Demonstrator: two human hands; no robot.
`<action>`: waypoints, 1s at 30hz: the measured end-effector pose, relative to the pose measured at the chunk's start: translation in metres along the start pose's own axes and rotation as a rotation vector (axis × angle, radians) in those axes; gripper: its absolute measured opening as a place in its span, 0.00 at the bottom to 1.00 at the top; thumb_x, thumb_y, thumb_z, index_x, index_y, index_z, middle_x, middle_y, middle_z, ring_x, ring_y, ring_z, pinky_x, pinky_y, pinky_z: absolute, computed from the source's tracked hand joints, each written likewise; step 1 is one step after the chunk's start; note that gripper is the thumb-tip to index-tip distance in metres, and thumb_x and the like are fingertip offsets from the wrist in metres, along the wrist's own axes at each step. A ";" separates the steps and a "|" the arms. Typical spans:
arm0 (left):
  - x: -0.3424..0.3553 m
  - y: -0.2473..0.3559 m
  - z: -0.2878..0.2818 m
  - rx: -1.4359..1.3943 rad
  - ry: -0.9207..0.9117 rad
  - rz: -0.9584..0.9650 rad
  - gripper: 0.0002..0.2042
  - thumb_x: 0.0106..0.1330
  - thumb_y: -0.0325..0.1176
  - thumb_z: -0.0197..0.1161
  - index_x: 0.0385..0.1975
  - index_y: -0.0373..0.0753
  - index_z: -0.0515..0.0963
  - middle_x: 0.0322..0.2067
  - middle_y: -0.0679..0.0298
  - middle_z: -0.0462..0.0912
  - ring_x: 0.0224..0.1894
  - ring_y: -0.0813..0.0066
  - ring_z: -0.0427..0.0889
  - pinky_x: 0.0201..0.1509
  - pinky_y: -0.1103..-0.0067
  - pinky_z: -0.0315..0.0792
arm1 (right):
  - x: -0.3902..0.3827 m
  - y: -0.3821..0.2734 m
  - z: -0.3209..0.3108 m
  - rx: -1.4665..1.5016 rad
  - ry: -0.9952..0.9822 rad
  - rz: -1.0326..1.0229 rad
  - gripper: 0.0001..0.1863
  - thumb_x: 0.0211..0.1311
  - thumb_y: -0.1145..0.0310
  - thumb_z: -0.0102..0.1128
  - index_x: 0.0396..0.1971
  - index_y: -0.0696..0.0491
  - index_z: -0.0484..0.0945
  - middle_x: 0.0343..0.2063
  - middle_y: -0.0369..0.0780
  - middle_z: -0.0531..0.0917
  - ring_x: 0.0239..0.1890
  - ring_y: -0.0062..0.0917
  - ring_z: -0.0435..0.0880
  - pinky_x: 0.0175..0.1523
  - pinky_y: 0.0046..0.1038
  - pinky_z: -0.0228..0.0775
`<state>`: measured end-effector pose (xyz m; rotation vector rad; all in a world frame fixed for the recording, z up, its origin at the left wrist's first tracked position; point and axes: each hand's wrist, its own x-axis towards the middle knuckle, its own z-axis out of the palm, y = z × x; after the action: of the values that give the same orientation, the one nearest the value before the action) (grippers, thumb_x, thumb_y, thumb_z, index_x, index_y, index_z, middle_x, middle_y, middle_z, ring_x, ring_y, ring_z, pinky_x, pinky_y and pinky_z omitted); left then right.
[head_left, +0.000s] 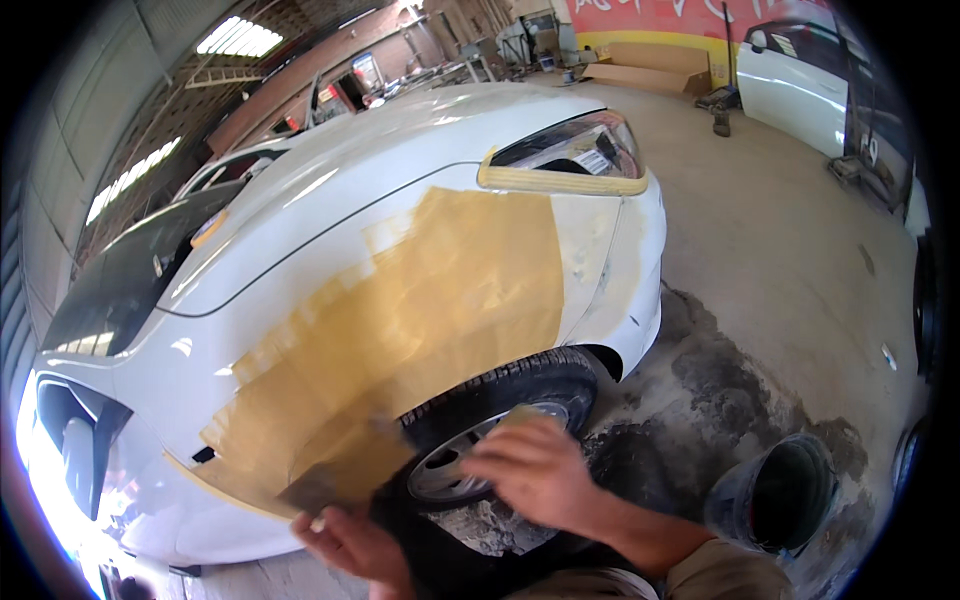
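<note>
A white car [410,120] fills the centre, with a large ochre, streaky patch [445,280] on its front fender above a wheel [450,463]. Yellow tape [560,182] edges the headlight. My left hand [350,545] is low by the fender's bottom edge, fingers curled on something I cannot make out, beside a blurred dark flat shape [325,482]. My right hand [530,470] is in front of the wheel, fingers curled round a small yellowish thing, blurred and too hidden to name.
A bucket [735,495] with dark contents stands on the stained floor at lower right. A detached white door [795,90] stands upright at upper right, near cardboard [645,72] by the wall. Tyres [925,300] show at the right rim.
</note>
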<state>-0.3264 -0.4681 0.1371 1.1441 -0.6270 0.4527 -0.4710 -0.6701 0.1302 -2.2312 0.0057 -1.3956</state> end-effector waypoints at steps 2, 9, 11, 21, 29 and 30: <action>0.020 0.007 -0.021 0.037 0.103 0.038 0.16 0.80 0.35 0.51 0.61 0.38 0.62 0.48 0.55 0.78 0.47 0.68 0.81 0.44 0.73 0.82 | 0.029 0.025 -0.030 0.110 0.162 0.101 0.16 0.53 0.80 0.57 0.41 0.52 0.86 0.36 0.43 0.86 0.44 0.38 0.85 0.50 0.39 0.75; 0.010 -0.020 -0.097 -0.064 -0.070 -0.488 0.12 0.76 0.31 0.55 0.55 0.38 0.69 0.48 0.59 0.80 0.50 0.67 0.82 0.48 0.71 0.82 | 0.099 0.141 -0.084 -0.019 0.519 0.292 0.16 0.66 0.80 0.53 0.49 0.56 0.85 0.46 0.44 0.88 0.49 0.35 0.87 0.56 0.30 0.75; 0.008 -0.020 -0.105 0.025 -0.087 -0.668 0.06 0.76 0.31 0.57 0.47 0.42 0.71 0.34 0.73 0.72 0.36 0.83 0.70 0.39 0.84 0.69 | 0.115 0.159 -0.089 -0.044 0.472 0.291 0.16 0.65 0.80 0.53 0.48 0.54 0.85 0.45 0.43 0.88 0.47 0.36 0.87 0.54 0.30 0.76; -0.014 -0.046 -0.158 -0.017 -0.088 -0.929 0.06 0.73 0.32 0.61 0.45 0.41 0.74 0.36 0.69 0.77 0.37 0.79 0.76 0.39 0.80 0.70 | 0.146 0.166 -0.076 -0.344 0.320 0.211 0.19 0.60 0.80 0.55 0.47 0.47 0.87 0.41 0.41 0.87 0.43 0.39 0.84 0.47 0.35 0.76; -0.020 -0.071 -0.161 -0.142 -0.146 -0.875 0.08 0.70 0.27 0.58 0.46 0.37 0.71 0.45 0.61 0.81 0.47 0.70 0.81 0.58 0.70 0.75 | 0.139 0.170 -0.063 -0.407 0.342 0.198 0.20 0.59 0.81 0.56 0.48 0.47 0.87 0.44 0.41 0.86 0.45 0.39 0.84 0.49 0.35 0.76; -0.020 -0.072 -0.160 -0.139 -0.153 -0.874 0.08 0.69 0.27 0.58 0.46 0.37 0.72 0.45 0.61 0.81 0.48 0.70 0.81 0.58 0.71 0.75 | 0.138 0.169 -0.061 -0.410 0.334 0.204 0.20 0.59 0.80 0.56 0.48 0.47 0.87 0.44 0.41 0.86 0.45 0.39 0.84 0.49 0.35 0.76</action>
<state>-0.2600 -0.3445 0.0294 1.2055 -0.2330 -0.4211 -0.4144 -0.8792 0.1968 -2.1938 0.6684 -1.7521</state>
